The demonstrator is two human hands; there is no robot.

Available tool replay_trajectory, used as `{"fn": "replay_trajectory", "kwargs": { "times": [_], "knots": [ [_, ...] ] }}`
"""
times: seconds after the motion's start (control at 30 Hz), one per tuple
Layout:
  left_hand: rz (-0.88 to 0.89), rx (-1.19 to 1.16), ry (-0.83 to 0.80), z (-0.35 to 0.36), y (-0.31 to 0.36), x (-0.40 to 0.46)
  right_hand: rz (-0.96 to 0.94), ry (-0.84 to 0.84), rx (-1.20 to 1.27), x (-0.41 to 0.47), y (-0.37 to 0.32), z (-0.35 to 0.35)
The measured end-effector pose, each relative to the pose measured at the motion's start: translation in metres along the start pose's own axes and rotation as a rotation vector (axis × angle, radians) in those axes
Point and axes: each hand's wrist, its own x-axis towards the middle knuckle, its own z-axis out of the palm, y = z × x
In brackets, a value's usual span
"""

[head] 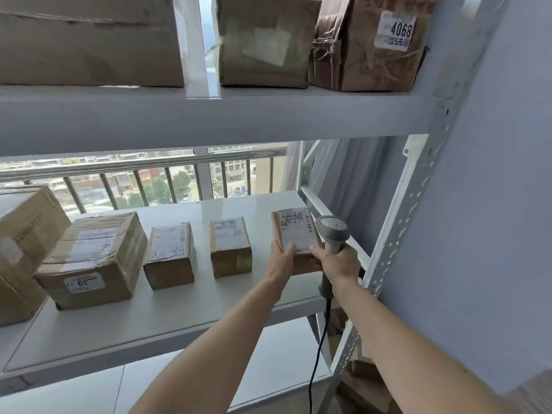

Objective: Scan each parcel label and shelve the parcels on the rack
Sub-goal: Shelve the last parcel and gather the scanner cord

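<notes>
Shelving: left hand [282,259] gripping parcel [294,239] on shelf [167,318], right hand [340,261] clutching scanner [332,234] (thumb touching parcel). Next: release, withdraw.

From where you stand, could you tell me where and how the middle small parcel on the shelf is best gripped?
Grip the middle parcel across its two bare side faces, coming from the front and above. It stands apart from both neighbours, so fingers fit into either gap, and this keeps the label on top uncovered. The left hand looks the likelier choice, since the right hand holds the scanner.
</notes>
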Motion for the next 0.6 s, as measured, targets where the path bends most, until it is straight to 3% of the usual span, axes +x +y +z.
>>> {"fn": "replay_trajectory", "kwargs": {
  "times": [0.6],
  "knots": [
    [-0.096, 0.011, 0.086, 0.007, -0.008, 0.073, 0.094, -0.104, -0.065, 0.087, 0.016, 0.037]
  ]
}}
